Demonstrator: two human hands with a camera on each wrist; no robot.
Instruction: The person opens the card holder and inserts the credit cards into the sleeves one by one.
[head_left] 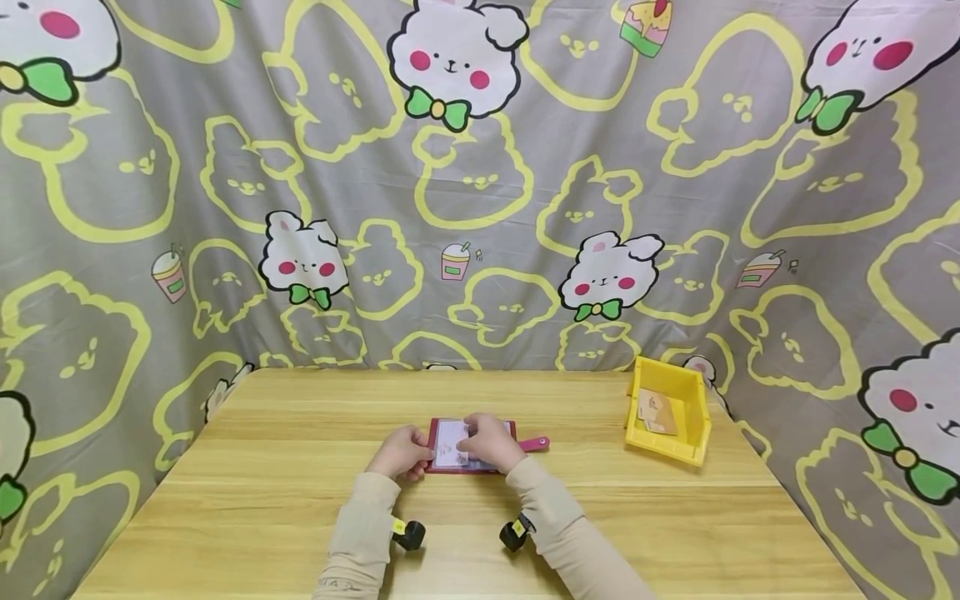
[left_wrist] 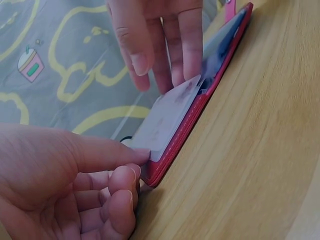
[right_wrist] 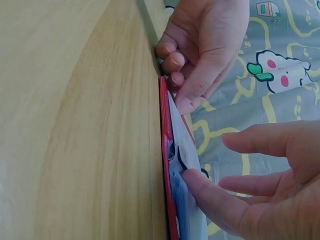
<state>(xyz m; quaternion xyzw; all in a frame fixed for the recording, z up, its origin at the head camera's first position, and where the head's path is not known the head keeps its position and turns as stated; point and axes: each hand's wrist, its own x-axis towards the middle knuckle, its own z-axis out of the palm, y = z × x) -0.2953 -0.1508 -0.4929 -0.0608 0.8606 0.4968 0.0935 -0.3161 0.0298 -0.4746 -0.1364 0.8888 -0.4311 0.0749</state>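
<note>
A red card holder [head_left: 432, 463] lies open on the table, with clear plastic sleeves inside and a pale card [left_wrist: 162, 120] in the sleeve on its left side. My left hand [head_left: 403, 452] pinches the holder's left edge, the thumb on top of the sleeve and the other fingers curled at its side. Over the middle of the holder is my right hand [head_left: 491, 442], a fingertip [right_wrist: 192, 176] touching the raised edge of the sleeve. Its thumb and other fingers are spread apart, with nothing pinched between them. A pink strap [head_left: 536, 444] sticks out on the right.
On the right of the wooden table [head_left: 315, 408] stands a yellow bin [head_left: 666, 447] with a few tan cards [head_left: 657, 412] in it. A grey curtain [head_left: 480, 325] with cartoon prints hangs behind and along the sides.
</note>
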